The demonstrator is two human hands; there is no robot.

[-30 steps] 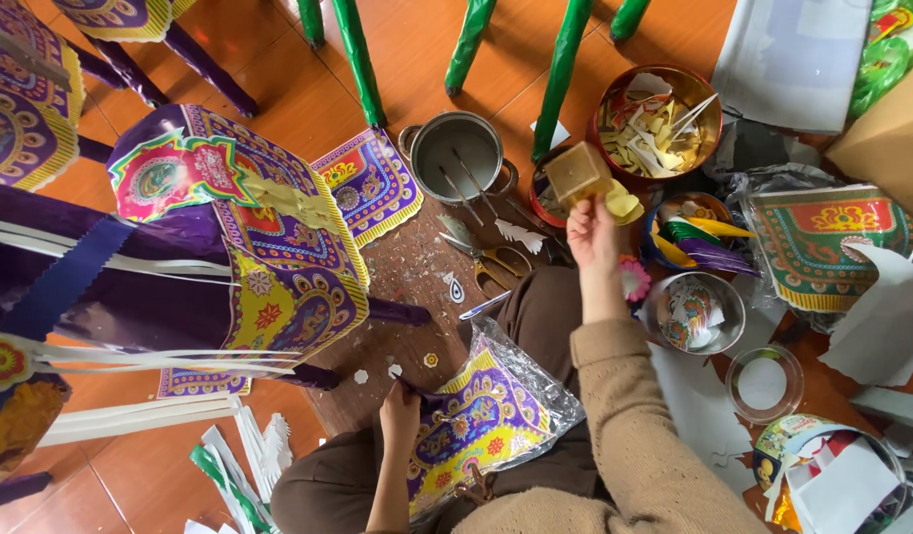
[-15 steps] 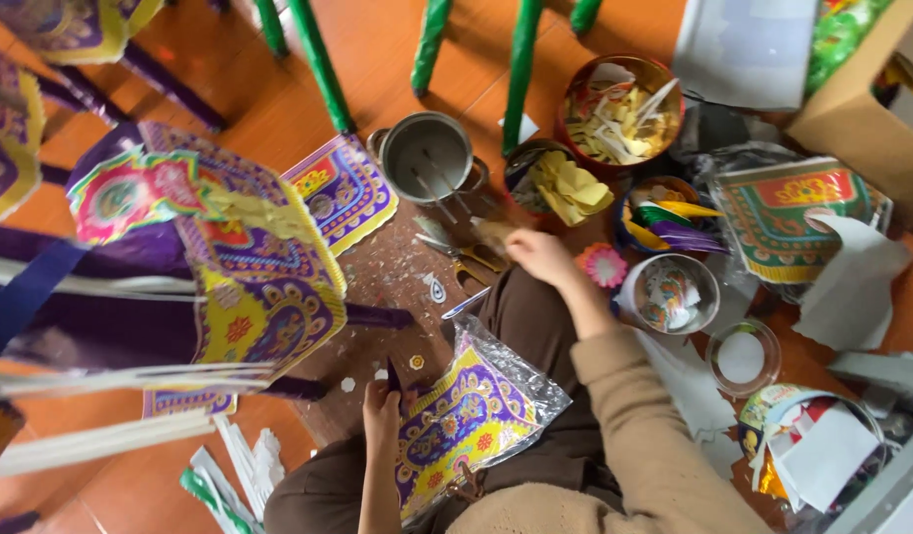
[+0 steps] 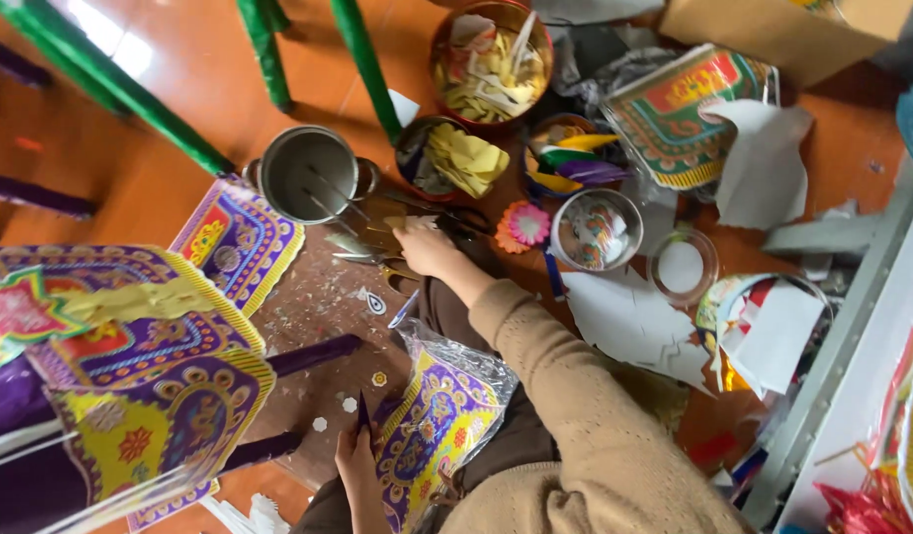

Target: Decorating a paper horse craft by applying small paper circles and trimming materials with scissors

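Right hand [image 3: 424, 247] reaches across the floor [image 3: 170, 188] to scissors [image 3: 377, 259] beside the steel pot [image 3: 306, 173]; its grip cannot be told. Left hand [image 3: 355, 463] holds a small dark piece pinched shut, touching the wrapped patterned paper sheet [image 3: 436, 425] on the lap.

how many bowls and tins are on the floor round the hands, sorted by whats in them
Metal pot with sticks in it: 1
Bowls of yellow paper scraps: 2
Bowl of coloured paper strips: 1
Metal bowl of printed bits: 1
Round tin with white inside: 1
Total: 6
The right hand lies among them; the left hand holds a patterned sheet.
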